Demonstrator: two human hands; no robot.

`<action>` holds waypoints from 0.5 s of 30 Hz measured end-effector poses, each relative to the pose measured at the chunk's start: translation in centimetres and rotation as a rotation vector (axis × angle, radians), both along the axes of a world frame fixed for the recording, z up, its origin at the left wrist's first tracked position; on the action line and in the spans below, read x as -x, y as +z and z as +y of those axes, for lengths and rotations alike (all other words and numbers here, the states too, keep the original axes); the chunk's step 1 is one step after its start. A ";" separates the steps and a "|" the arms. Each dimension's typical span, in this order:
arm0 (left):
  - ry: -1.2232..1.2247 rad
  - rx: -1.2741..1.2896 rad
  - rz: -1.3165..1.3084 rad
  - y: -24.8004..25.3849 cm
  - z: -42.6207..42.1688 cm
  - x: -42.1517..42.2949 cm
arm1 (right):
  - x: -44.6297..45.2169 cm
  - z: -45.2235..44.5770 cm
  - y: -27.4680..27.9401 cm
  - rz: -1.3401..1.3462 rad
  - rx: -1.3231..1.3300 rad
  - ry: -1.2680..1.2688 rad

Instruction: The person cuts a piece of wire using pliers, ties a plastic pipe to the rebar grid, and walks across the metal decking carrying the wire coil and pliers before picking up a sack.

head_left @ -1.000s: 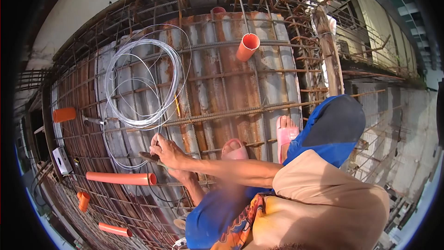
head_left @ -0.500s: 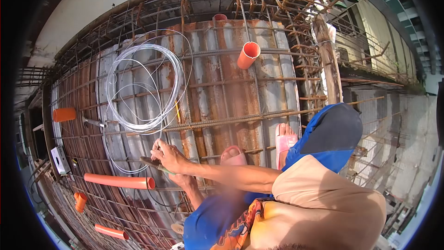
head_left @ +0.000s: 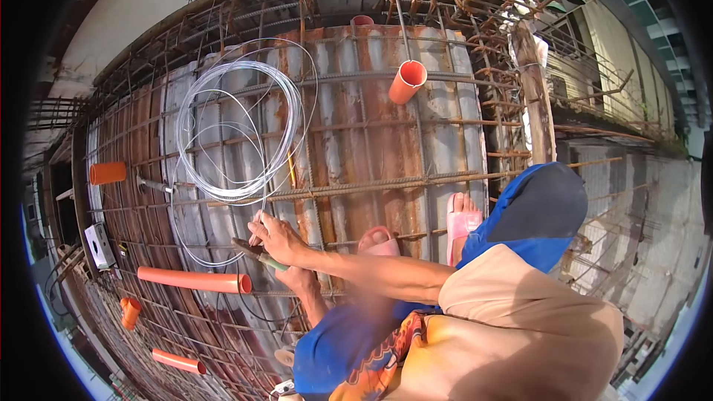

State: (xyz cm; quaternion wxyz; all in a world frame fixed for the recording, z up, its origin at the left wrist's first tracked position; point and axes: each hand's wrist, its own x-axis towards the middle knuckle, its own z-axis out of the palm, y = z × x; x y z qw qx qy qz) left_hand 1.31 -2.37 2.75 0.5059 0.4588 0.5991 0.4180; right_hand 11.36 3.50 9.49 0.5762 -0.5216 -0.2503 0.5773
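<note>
My right hand (head_left: 279,240) is closed, its fingertips pinching a strand of the pale metal wire. That strand leads up to a large loose coil of wire (head_left: 291,115) lying on the rebar grid. Just below, my left hand (head_left: 299,279) is wrapped round the green handle of dark-jawed pliers (head_left: 251,248). The plier jaws point left, close under the right fingertips. My right forearm crosses in front of the left arm and partly hides it. Whether the jaws grip any wire is too small to tell.
Rusty rebar (head_left: 386,187) crosses corrugated metal sheets (head_left: 438,148) underfoot. An orange pipe (head_left: 407,83) stands upright ahead; a longer orange pipe (head_left: 193,280) lies at left near a white box (head_left: 99,246). My pink sandals (head_left: 465,223) rest on the sheets. A wooden post (head_left: 533,96) rises at right.
The view has shifted slightly, so the scene sits a little higher and further right. Both hands keep their grips and hold nearly the same place beside the coil.
</note>
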 end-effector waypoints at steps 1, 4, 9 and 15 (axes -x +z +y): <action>0.001 0.002 -0.007 -0.1 -0.1 -0.2 | -0.1 0.1 -0.1 0.002 0.009 0.010; -0.021 0.008 -0.029 0.4 0.1 -0.8 | -0.3 0.2 -0.4 -0.008 0.029 0.026; 0.010 0.125 0.007 0.9 0.6 -1.8 | 0.9 0.5 -2.3 -0.059 0.009 -0.070; -0.016 0.229 -0.021 2.2 2.1 -2.6 | -0.4 0.9 -3.2 -0.123 0.009 0.004</action>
